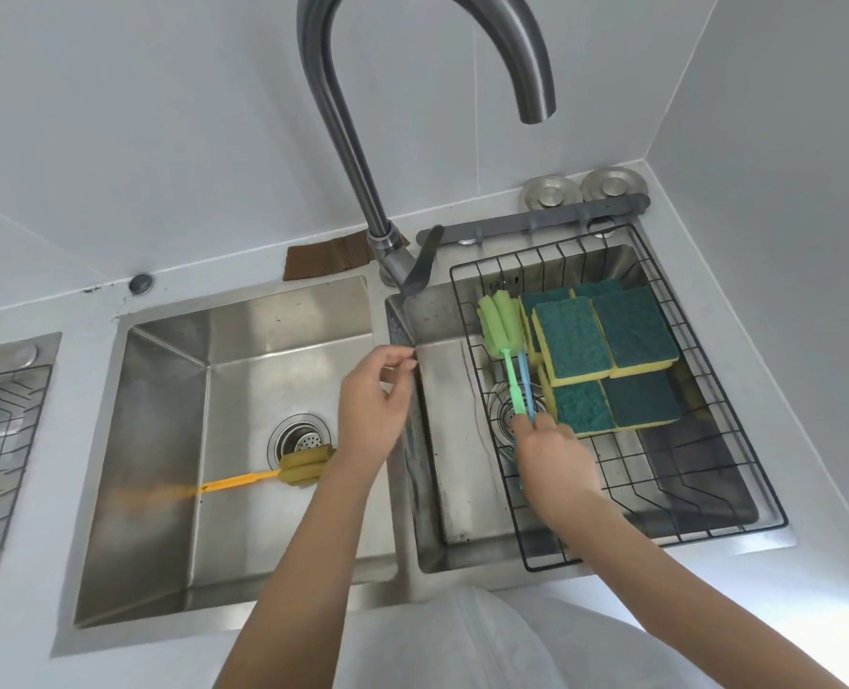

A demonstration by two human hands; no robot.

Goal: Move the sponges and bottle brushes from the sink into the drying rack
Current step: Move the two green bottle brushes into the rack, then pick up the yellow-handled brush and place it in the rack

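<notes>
A black wire drying rack (pixel 740 489) sits over the right basin. Several green-and-yellow sponges (pixel 606 350) lie stacked at its back. My right hand (pixel 554 455) is inside the rack, shut on the handles of a green bottle brush (pixel 499 320) and a blue bottle brush (pixel 526 380), whose heads lie beside the sponges. In the left sink (pixel 164 440) a yellow bottle brush (pixel 283 472) lies by the drain. My left hand (pixel 375 405) hovers above the divider between the basins, fingers loosely curled and holding nothing.
A tall steel faucet (pixel 363 156) arches over the divider. The drain strainer (pixel 300 437) sits mid-sink on the left. Two metal plugs (pixel 581 189) and a grey bar stand behind the rack. Another wire rack (pixel 0 440) is at the far left. White walls close the corner.
</notes>
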